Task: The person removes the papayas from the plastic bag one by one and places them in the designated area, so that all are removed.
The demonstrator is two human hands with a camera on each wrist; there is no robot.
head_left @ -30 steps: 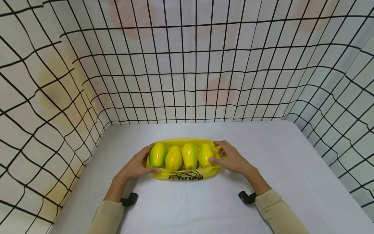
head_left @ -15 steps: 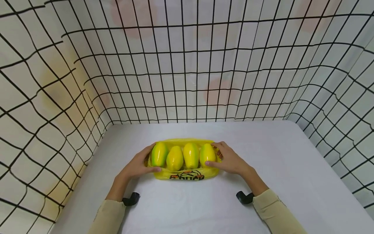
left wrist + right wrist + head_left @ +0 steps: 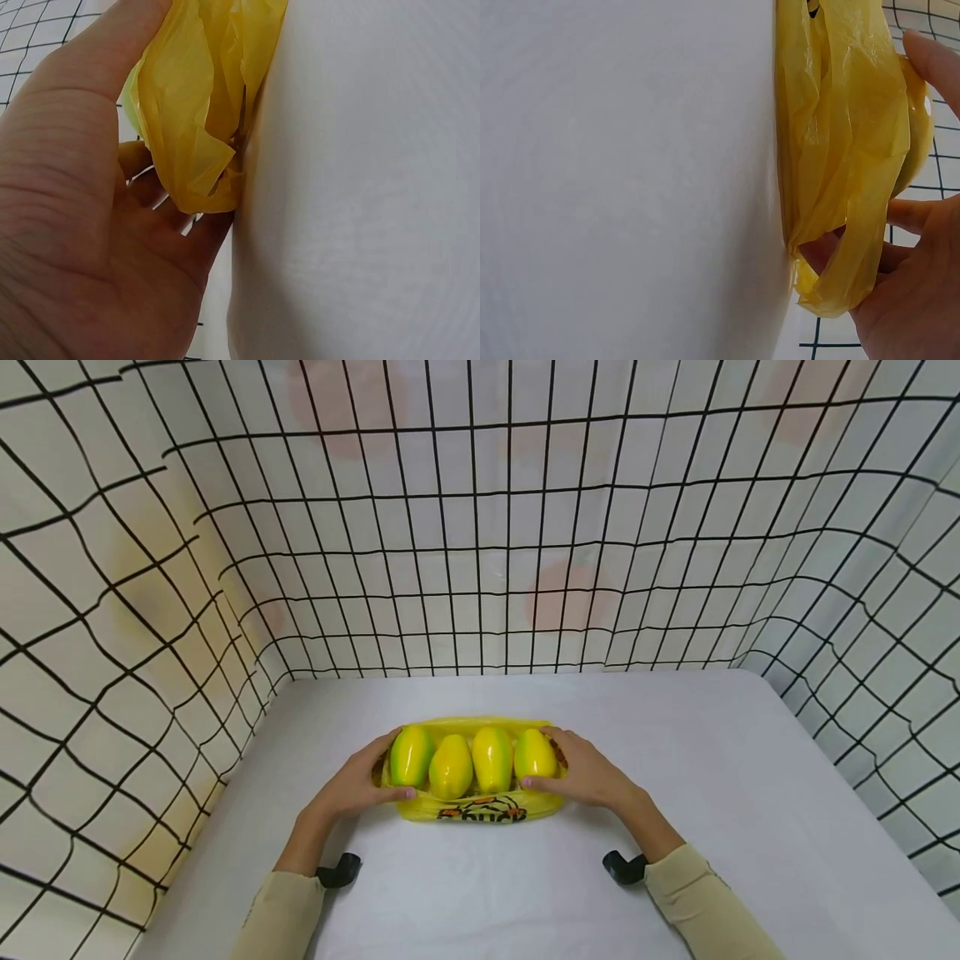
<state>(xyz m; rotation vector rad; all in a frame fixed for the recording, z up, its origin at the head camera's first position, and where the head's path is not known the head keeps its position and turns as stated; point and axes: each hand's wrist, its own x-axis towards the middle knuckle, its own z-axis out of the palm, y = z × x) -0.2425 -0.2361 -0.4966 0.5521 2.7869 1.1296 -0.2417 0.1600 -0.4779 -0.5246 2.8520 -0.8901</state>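
Observation:
Several glossy yellow-green mangoes (image 3: 492, 760) lie in a row on a thin yellow plastic bag (image 3: 480, 811) printed with dark lettering, in the middle of the head view. My left hand (image 3: 354, 783) grips the bag's left end, thumb along the front rim and fingers round the back. At the other end, my right hand (image 3: 592, 770) holds bag and rightmost mango (image 3: 536, 755), its thumb across the fruit's lower front. Crumpled plastic (image 3: 180, 112) hangs inside the curve of the left palm in the left wrist view. A loose bag fold (image 3: 855, 247) partly hides the right fingers in the right wrist view.
A white cloth covers the table (image 3: 480, 893). Black wire mesh (image 3: 480, 543) over white sheeting rises at the back and both sides. Black wrist mounts (image 3: 339, 870) sit beside the beige sleeves (image 3: 281, 914).
My right hand has moved left and closed in on the bag's right end, its thumb sliding across the rightmost mango. My left hand keeps its place on the bag.

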